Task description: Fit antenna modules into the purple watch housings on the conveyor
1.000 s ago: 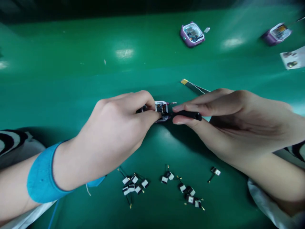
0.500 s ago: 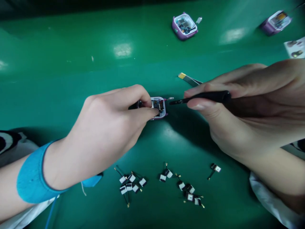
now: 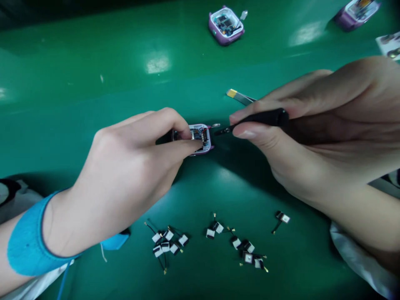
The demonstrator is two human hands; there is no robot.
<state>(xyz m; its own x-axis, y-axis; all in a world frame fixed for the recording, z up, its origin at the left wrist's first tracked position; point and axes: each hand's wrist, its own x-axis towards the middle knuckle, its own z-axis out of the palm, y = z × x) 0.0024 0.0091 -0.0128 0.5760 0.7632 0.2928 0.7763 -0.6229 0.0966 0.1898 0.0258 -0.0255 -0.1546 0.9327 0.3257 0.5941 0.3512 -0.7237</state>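
Head view: green table [image 3: 103, 104], right hand [image 3: 325, 125] at right, left hand [image 3: 134, 158] left of centre gripping an open watch case [image 3: 205, 138] mid-frame. The right pinches a black tool [image 3: 265, 118]; its tip, over the case a second ago, is just clear, seemingly pausing its work there.

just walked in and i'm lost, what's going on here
The person's left hand holds an open watch-like case, its circuitry exposed. The right hand pinches a black tool, its tip close beside the case. Tweezers lie partly hidden by the right hand, and small parts with leads lie scattered in the foreground.
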